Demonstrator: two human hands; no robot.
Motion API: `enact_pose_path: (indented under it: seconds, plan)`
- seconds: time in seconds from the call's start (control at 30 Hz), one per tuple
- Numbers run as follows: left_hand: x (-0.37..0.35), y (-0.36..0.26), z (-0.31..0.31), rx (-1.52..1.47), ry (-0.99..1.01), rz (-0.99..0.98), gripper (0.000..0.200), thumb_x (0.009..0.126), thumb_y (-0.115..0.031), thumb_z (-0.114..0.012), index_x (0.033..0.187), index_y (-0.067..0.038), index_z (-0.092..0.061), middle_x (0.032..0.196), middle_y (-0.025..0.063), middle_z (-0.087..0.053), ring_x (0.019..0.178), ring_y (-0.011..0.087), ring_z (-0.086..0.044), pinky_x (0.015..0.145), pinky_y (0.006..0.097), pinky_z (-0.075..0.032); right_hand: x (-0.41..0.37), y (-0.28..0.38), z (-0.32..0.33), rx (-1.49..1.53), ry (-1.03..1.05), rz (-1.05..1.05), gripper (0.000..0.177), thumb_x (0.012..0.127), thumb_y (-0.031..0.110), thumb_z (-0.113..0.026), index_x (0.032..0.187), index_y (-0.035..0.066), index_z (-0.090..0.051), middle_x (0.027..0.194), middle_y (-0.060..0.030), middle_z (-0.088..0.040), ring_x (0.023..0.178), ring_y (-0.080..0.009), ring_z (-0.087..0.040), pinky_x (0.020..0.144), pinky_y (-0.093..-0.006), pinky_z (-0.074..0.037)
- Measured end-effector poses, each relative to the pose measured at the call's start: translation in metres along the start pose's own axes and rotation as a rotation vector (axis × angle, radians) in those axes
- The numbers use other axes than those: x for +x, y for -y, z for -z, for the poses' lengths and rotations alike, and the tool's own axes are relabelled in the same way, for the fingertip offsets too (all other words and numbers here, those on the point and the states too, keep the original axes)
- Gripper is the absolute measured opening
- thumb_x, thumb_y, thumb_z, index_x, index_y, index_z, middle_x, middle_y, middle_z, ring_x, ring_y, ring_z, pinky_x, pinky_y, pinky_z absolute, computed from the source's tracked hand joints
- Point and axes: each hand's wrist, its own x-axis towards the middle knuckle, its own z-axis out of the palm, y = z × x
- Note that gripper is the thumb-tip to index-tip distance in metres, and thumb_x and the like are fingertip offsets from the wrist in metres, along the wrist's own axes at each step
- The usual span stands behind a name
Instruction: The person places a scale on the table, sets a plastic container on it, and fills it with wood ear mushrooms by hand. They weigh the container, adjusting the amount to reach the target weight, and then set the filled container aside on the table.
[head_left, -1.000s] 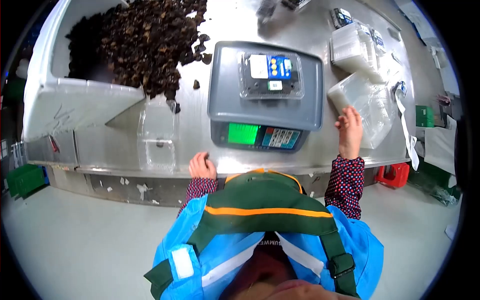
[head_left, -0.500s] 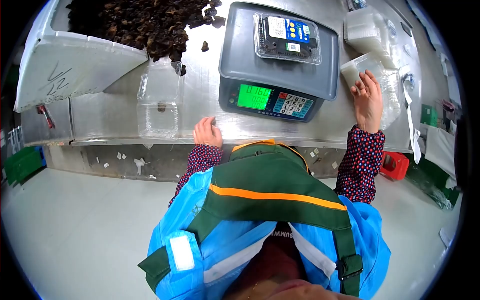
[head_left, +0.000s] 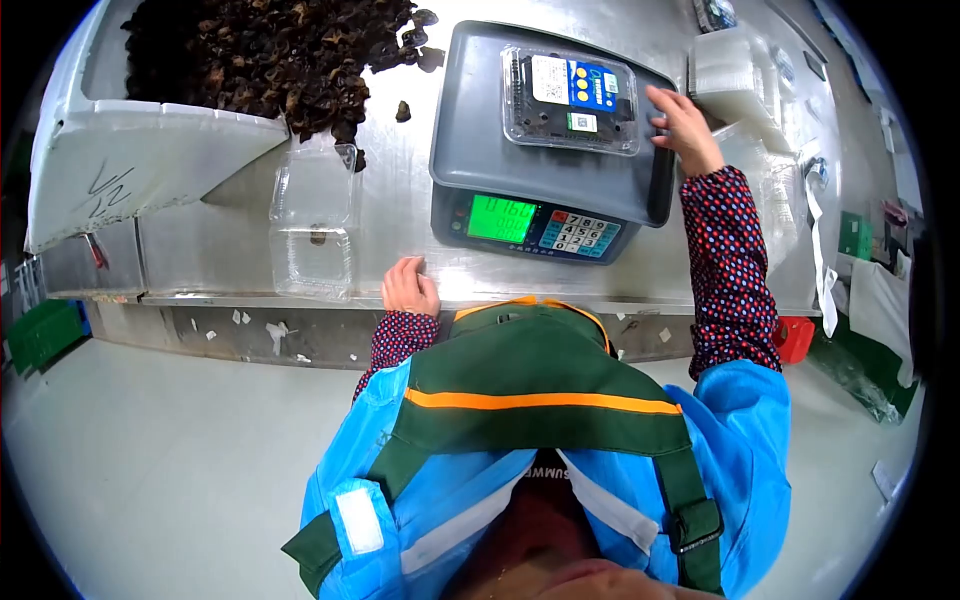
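Observation:
A clear plastic box (head_left: 569, 102) of dark contents, with a blue and white label on its lid, lies on the grey pan of a digital scale (head_left: 470, 150). The scale's green display is lit and reads about 0.160. My right hand (head_left: 684, 130) hovers at the pan's right edge, fingers apart and pointing toward the box without holding it. On the table's front edge rests my left hand (head_left: 411, 287), its fingers lying loosely on the metal, nothing in it. Left of that hand sits an open clear plastic box (head_left: 312, 265) with a small dark piece at its middle.
A heap of dark, wrinkled pieces, like dried fungus (head_left: 290, 60), spills from a white foam box (head_left: 165, 155) at the back left. Stacked clear containers (head_left: 735, 75) stand right of the scale, with a white strip (head_left: 822, 250) hanging over the table edge.
My right hand has moved left and up, from the stacked containers to the right edge of the scale pan. My left hand stays on the table edge. The view has shifted slightly.

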Motion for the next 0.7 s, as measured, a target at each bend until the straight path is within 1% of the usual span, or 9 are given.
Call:
enact_pose_path:
  seconds: [0.2, 0.37, 0.43, 0.47, 0.53, 0.57, 0.6, 0.63, 0.7]
  plan:
    - [0.000, 0.001, 0.000, 0.007, 0.024, 0.005, 0.027, 0.071, -0.004, -0.052, 0.098, -0.007, -0.056, 0.098, 0.0091, -0.056, 0.091, 0.0281, -0.053, 0.080, 0.0386, -0.041, 0.003, -0.002, 0.027, 0.249, -0.060, -0.017, 0.065, 0.077, 0.044, -0.063, 0.122, 0.002, -0.045, 0.118, -0.0081, -0.047, 0.087, -0.0122, -0.047, 0.070, -0.0282, -0.044]
    - [0.000, 0.002, 0.001, 0.002, 0.038, -0.016, 0.026, 0.071, -0.004, -0.052, 0.097, -0.008, -0.056, 0.098, 0.0090, -0.056, 0.090, 0.0284, -0.053, 0.079, 0.0390, -0.041, 0.003, -0.005, 0.013, 0.004, 0.052, -0.050, 0.067, 0.076, 0.050, -0.062, 0.121, 0.002, -0.047, 0.116, -0.0074, -0.049, 0.087, -0.0114, -0.047, 0.068, -0.0268, -0.044]
    - [0.001, -0.001, 0.005, 0.017, 0.057, -0.008, 0.025, 0.071, -0.005, -0.051, 0.096, -0.008, -0.056, 0.097, 0.0093, -0.057, 0.088, 0.0287, -0.053, 0.078, 0.0393, -0.041, 0.007, -0.006, -0.007, -0.145, 0.226, -0.002, 0.066, 0.071, 0.056, -0.064, 0.109, 0.003, -0.054, 0.098, -0.0056, -0.055, 0.085, -0.0123, -0.049, 0.064, -0.0254, -0.044]
    - [0.001, -0.003, 0.006, 0.033, 0.059, -0.003, 0.025, 0.071, -0.005, -0.051, 0.095, -0.008, -0.056, 0.096, 0.0095, -0.057, 0.087, 0.0290, -0.054, 0.077, 0.0394, -0.042, 0.006, 0.001, -0.017, -0.183, 0.219, -0.002, 0.060, 0.069, 0.051, -0.068, 0.099, 0.001, -0.056, 0.085, -0.0049, -0.056, 0.075, -0.0119, -0.051, 0.059, -0.0229, -0.043]
    - [0.000, 0.000, 0.002, 0.037, 0.031, -0.022, 0.025, 0.070, -0.006, -0.050, 0.095, -0.009, -0.056, 0.096, 0.0098, -0.057, 0.086, 0.0289, -0.054, 0.076, 0.0391, -0.042, 0.012, 0.001, -0.028, 0.005, 0.226, -0.041, 0.046, 0.072, 0.039, -0.072, 0.091, 0.002, -0.055, 0.074, -0.0011, -0.053, 0.059, -0.0084, -0.046, 0.054, -0.0199, -0.038]
    - [-0.002, 0.002, -0.001, 0.033, 0.029, -0.026, 0.025, 0.070, -0.006, -0.050, 0.094, -0.008, -0.057, 0.096, 0.0099, -0.057, 0.086, 0.0288, -0.054, 0.076, 0.0392, -0.042, 0.017, 0.000, -0.027, 0.128, 0.288, -0.112, 0.039, 0.076, 0.030, -0.069, 0.095, 0.000, -0.055, 0.077, -0.0037, -0.058, 0.061, -0.0106, -0.053, 0.056, -0.0217, -0.045]
    - [-0.001, 0.001, 0.001, 0.028, 0.037, -0.018, 0.025, 0.070, -0.005, -0.051, 0.094, -0.008, -0.057, 0.095, 0.0102, -0.057, 0.087, 0.0291, -0.054, 0.076, 0.0395, -0.042, 0.007, 0.008, -0.037, 0.588, 0.375, -0.125, 0.031, 0.080, 0.019, -0.064, 0.100, -0.002, -0.055, 0.086, -0.0080, -0.063, 0.071, -0.0145, -0.061, 0.067, -0.0267, -0.051]
    - [0.000, -0.001, 0.003, 0.031, 0.055, -0.021, 0.026, 0.070, -0.004, -0.051, 0.095, -0.007, -0.057, 0.096, 0.0106, -0.057, 0.088, 0.0297, -0.053, 0.077, 0.0401, -0.041, 0.015, 0.007, -0.037, 0.697, 0.381, -0.121, 0.030, 0.081, 0.013, -0.061, 0.106, -0.002, -0.054, 0.093, -0.0103, -0.064, 0.080, -0.0179, -0.063, 0.076, -0.0315, -0.052]
    - [0.002, -0.003, 0.006, 0.016, 0.081, -0.020, 0.026, 0.070, -0.002, -0.051, 0.095, -0.007, -0.056, 0.097, 0.0110, -0.056, 0.089, 0.0304, -0.053, 0.077, 0.0407, -0.041, 0.032, 0.023, -0.040, 0.906, 0.386, -0.168, 0.025, 0.081, 0.014, -0.062, 0.099, -0.001, -0.055, 0.092, -0.0107, -0.062, 0.079, -0.0194, -0.061, 0.073, -0.0339, -0.052]
